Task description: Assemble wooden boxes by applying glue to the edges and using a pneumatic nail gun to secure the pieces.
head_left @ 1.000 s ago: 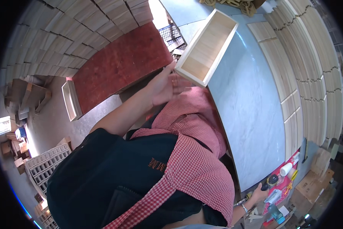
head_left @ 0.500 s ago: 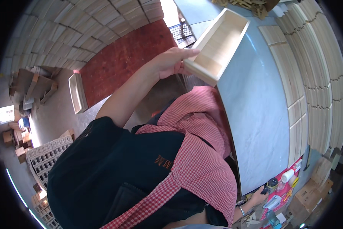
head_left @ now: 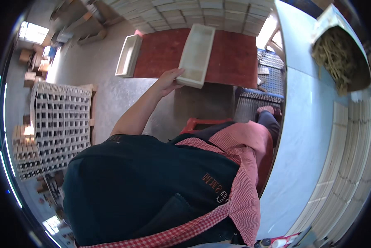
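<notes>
My left hand (head_left: pixel 170 82) grips a long, shallow, open-topped wooden box (head_left: pixel 196 53) by the corner of its near end. The box is pale and bare inside, and it is over a red board (head_left: pixel 235 58); whether it touches the board I cannot tell. A second box of the same kind (head_left: pixel 128 56) stands at the left end of the board. My right hand does not show in this frame.
Stacked wooden pieces (head_left: pixel 185 17) rise behind the red board. A pale worktable (head_left: pixel 297 136) runs along my right, with wooden strips (head_left: pixel 338 153) and a carton of tangled bands (head_left: pixel 338 62) on it. A stack of gridded pieces (head_left: pixel 63 124) stands at the left.
My left hand has carried the box away from the worktable to over the red board. The view has turned left, and my right hand has gone out of the picture.
</notes>
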`<act>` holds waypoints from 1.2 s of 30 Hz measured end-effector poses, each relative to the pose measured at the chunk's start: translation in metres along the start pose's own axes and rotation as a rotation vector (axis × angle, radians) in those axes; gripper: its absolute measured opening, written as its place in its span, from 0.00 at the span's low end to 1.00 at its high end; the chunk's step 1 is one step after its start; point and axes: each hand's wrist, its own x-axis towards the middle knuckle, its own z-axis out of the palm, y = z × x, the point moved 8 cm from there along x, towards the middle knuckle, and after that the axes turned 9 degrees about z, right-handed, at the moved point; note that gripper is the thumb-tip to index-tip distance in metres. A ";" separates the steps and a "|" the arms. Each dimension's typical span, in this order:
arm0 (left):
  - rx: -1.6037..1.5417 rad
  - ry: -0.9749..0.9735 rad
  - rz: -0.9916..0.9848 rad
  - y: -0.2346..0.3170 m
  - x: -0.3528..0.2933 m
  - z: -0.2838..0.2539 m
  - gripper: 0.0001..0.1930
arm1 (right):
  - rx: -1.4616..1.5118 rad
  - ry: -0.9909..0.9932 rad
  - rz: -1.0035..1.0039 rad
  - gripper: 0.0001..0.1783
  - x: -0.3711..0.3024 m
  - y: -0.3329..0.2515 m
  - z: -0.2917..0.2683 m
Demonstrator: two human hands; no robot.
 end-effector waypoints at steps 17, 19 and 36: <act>1.643 0.795 0.404 0.049 0.005 -0.125 0.23 | 0.200 0.107 -0.447 0.28 0.081 0.019 0.076; 1.698 0.729 0.354 0.041 0.010 -0.125 0.22 | 0.222 0.116 -0.477 0.28 0.105 0.043 0.080; 1.557 0.771 0.130 0.038 0.028 -0.218 0.14 | 0.449 0.136 -0.714 0.29 0.235 0.200 0.077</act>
